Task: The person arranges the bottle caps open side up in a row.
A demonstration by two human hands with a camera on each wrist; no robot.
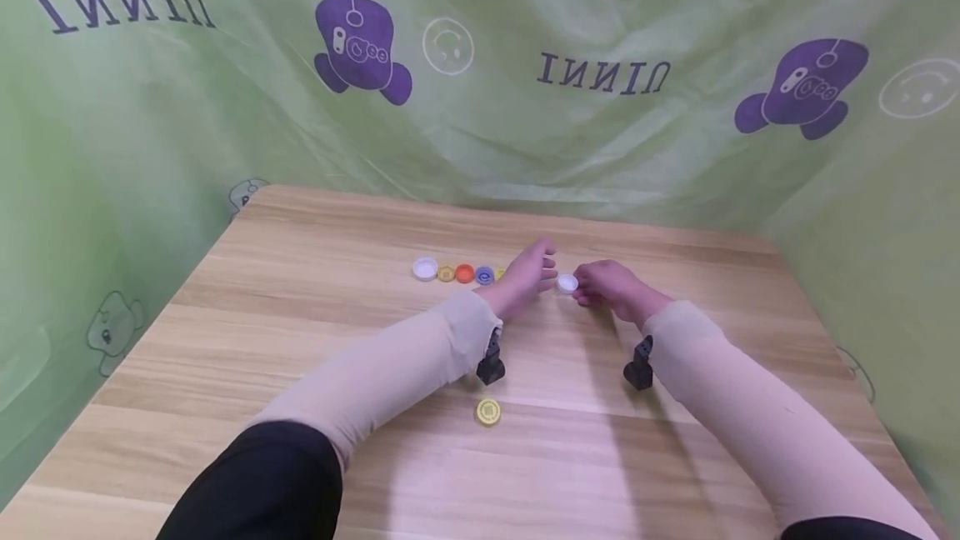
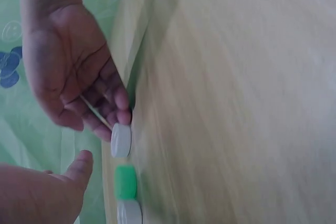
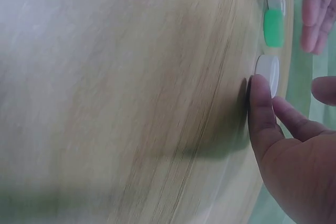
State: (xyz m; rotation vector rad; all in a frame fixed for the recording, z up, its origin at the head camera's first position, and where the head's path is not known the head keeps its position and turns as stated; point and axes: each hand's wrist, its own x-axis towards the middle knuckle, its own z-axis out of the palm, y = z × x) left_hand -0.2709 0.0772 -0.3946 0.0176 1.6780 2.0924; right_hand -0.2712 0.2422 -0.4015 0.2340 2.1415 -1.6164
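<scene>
A row of bottle caps lies on the wooden table (image 1: pixel 315 273): a white cap (image 1: pixel 425 268), a yellow one (image 1: pixel 446 273), a red one (image 1: pixel 465 273) and a blue one (image 1: pixel 484 275). My left hand (image 1: pixel 546 267) lies over the row's right end, fingers straight, holding nothing. In the left wrist view, a green cap (image 2: pixel 126 182) and another white cap (image 2: pixel 129 213) lie there. My right hand (image 1: pixel 587 288) pinches a white cap (image 1: pixel 567 282) (image 2: pixel 121 140) (image 3: pixel 268 72) at its fingertips, on the table just right of the green cap (image 3: pixel 273 27).
A lone yellow cap (image 1: pixel 487 412) lies nearer me, between my forearms. Green printed sheeting (image 1: pixel 480 107) walls the table at the back and both sides. Bare wood stretches left and in front of the row.
</scene>
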